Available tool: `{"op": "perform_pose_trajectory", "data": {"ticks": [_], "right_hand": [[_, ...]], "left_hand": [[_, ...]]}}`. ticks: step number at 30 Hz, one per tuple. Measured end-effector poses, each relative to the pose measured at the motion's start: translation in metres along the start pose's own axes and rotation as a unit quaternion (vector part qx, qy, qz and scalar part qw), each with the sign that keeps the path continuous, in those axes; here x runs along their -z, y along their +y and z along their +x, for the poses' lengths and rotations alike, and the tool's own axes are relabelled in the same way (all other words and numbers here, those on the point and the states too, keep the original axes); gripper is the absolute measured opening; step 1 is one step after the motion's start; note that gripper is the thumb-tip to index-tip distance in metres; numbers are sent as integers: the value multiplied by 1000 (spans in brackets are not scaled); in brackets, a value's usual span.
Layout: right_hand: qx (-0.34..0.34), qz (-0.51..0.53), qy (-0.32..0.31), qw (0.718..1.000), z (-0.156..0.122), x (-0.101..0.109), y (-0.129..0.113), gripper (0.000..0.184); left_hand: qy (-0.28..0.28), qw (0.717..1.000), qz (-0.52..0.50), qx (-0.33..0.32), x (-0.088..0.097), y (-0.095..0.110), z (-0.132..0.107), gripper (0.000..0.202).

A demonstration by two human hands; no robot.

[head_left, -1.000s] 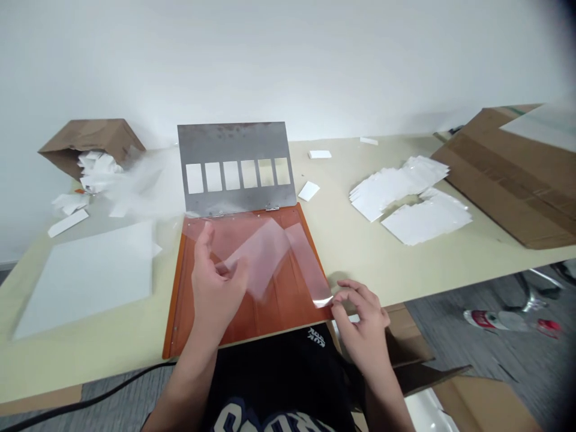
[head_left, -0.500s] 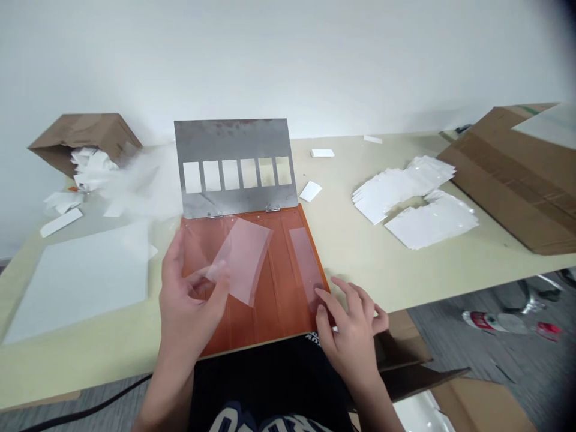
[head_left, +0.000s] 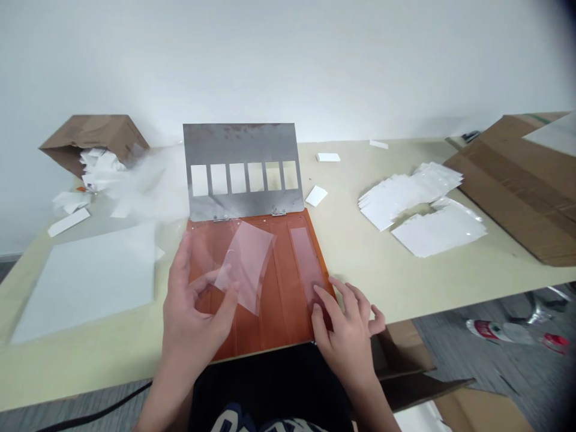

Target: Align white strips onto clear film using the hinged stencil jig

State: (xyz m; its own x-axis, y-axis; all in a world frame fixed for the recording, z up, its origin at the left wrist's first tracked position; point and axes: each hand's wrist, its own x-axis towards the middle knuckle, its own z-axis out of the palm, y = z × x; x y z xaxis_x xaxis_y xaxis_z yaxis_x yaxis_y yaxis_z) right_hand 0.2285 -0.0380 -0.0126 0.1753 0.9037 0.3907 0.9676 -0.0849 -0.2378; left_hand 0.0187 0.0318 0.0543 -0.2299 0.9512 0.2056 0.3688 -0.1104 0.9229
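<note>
My left hand (head_left: 195,306) holds a clear plastic film sheet (head_left: 249,258) by its left side, between thumb and fingers. The sheet is tilted and slightly curved over an orange-brown board (head_left: 267,327) with shallow lengthwise recesses. A narrow translucent strip (head_left: 303,255) lies along the board's right side. At its lower end are the thumb and index fingertip of my right hand (head_left: 346,324), whose other fingers are spread at the board's right edge. Hinged to the board's far edge, a grey metal plate (head_left: 240,141) with a row of rectangular windows stands raised.
On the left are a large white sheet (head_left: 94,276), clear film (head_left: 157,180) and a cardboard box (head_left: 112,132) with white scraps. Fanned stacks of white pieces (head_left: 409,186) lie right, beside a big cardboard box (head_left: 517,186). A small white card (head_left: 317,195) lies near the plate.
The view has shifted slightly, so the table things appear further right. My left hand still holds the film sheet, and my right hand stays at the board's right edge.
</note>
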Motion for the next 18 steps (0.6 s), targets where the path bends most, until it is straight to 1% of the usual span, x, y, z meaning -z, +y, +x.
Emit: {"op": "perform_pose_trajectory", "data": {"ticks": [3, 5, 7, 9, 11, 14, 17, 18], "right_hand": [[4, -17, -11, 1000, 1, 0, -1, 27], [8, -29, -21, 999, 2, 0, -2, 32], [10, -34, -21, 999, 3, 0, -3, 36], [7, -35, -20, 999, 4, 0, -4, 32], [4, -36, -21, 999, 4, 0, -5, 27], [9, -44, -22, 999, 3, 0, -6, 29], [10, -44, -13, 999, 3, 0, -7, 29], [9, -41, -8, 999, 3, 0, -7, 28]], "left_hand": [[-24, 1000, 7, 7, 3, 1, -1, 91], [-41, 999, 8, 11, 6, 2, -2, 96], [-50, 999, 5, -2, 7, 1, -3, 99], [-50, 998, 3, -23, 6, 1, -4, 100], [-48, 998, 0, -37, 5, 2, -5, 100], [-42, 998, -3, -53, 3, 3, -7, 100], [-7, 997, 31, -75, 5, 0, -8, 103], [6, 997, 33, -69, 6, -1, -9, 105]]}}
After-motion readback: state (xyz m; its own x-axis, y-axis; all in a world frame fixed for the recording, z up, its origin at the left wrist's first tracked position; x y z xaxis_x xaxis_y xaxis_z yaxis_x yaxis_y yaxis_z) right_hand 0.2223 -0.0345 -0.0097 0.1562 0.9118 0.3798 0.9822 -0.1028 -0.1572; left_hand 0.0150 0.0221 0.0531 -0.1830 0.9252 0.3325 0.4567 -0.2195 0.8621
